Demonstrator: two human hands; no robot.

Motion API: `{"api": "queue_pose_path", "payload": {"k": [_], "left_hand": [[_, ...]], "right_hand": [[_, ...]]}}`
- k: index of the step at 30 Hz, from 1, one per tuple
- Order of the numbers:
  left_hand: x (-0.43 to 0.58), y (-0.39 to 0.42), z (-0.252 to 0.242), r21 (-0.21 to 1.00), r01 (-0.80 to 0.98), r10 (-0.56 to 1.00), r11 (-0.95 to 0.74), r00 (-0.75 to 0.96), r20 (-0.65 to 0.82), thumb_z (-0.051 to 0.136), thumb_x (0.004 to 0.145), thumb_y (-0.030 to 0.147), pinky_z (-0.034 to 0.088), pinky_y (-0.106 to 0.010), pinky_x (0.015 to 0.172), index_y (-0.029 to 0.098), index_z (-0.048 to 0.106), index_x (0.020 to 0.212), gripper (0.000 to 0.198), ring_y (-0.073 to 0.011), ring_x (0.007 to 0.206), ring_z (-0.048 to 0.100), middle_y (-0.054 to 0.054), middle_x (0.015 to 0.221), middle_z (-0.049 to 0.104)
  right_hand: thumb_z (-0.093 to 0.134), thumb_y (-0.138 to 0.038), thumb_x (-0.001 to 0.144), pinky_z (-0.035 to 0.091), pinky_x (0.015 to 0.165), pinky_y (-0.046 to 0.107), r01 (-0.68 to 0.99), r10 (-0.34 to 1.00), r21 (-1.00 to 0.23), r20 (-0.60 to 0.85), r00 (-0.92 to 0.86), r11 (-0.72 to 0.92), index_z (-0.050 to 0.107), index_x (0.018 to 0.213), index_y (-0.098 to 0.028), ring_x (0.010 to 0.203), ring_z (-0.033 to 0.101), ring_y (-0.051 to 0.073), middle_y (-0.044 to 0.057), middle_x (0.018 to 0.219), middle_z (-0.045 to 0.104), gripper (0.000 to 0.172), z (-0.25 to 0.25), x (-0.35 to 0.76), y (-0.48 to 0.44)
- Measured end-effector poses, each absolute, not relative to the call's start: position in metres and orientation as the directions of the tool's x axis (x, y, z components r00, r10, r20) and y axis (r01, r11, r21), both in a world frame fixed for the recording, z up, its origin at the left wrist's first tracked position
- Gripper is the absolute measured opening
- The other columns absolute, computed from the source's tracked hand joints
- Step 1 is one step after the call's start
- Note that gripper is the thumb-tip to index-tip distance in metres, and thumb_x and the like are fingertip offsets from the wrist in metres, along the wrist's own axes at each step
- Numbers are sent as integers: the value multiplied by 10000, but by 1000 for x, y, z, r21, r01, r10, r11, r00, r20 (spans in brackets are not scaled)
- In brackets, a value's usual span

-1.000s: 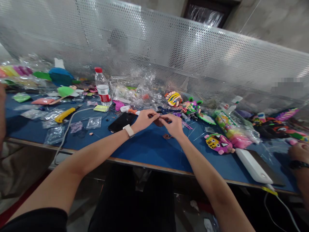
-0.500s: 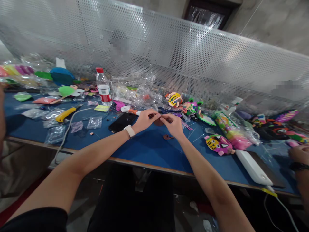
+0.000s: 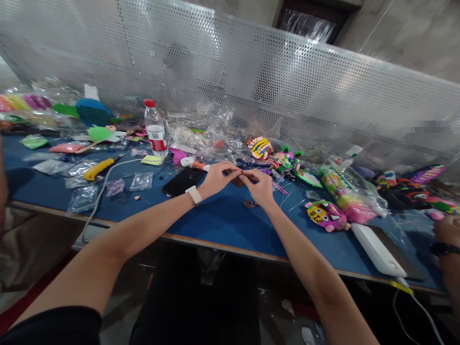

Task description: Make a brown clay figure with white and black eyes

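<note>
Both left hand (image 3: pixel 219 179) and right hand (image 3: pixel 260 186) pinch a brown piece (image 3: pixel 237 181), perhaps clay, between thumb and fingers over the table (image 3: pixel 215 223), likely to steady it from either side.

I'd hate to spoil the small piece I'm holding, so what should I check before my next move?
1. Left grip on the brown piece: ok, fingertips closed at it.
2. Right grip on it too: ok, fingertips meeting the left's.
3. Brown piece's full shape in view: not ok, fingers cover part.
4. Black phone well away from the left wrist: not ok, close beside it.
5. Yellow cutter away from both hands: ok, well off to the left.
6. Bottle capped and upright: ok.
</note>
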State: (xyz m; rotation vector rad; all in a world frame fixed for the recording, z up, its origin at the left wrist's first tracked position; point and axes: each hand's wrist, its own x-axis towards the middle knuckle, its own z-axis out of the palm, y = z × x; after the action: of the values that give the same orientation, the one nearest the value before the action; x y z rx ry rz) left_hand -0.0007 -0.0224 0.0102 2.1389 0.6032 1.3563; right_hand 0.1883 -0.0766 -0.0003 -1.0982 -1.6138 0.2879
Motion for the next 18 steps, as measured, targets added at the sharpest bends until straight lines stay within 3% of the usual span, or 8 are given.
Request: {"api": "queue_pose_path", "payload": {"k": [8,13,18], "left_hand": [[-1,-21,11,603,121,595,-788,399,698,693,991,286,554,-322,841,189,775,927,142,-181,879,708,-54,932,770],[-2,-22,12,580,98,571,-809,371,733,694,996,287,555,-331,847,189,767,925,141,-182,892,703,-56,936,763],[-3,-21,12,547,59,519,-835,412,749,709,984,290,566,-362,909,201,774,993,111,-199,972,715,-74,1016,773]], "right_hand": [[748,-391,905,640,770,373,503,784,-678,621,3,536,794,1057,-226,846,773,241,62,979,816,229,4,188,-78],[743,-361,896,615,785,363,518,800,-666,597,-62,537,792,923,-214,800,755,227,45,887,809,158,3,189,-76],[751,-384,908,595,791,367,568,768,-620,639,-34,541,822,943,-232,821,755,235,54,928,828,171,2,194,-75]]}}
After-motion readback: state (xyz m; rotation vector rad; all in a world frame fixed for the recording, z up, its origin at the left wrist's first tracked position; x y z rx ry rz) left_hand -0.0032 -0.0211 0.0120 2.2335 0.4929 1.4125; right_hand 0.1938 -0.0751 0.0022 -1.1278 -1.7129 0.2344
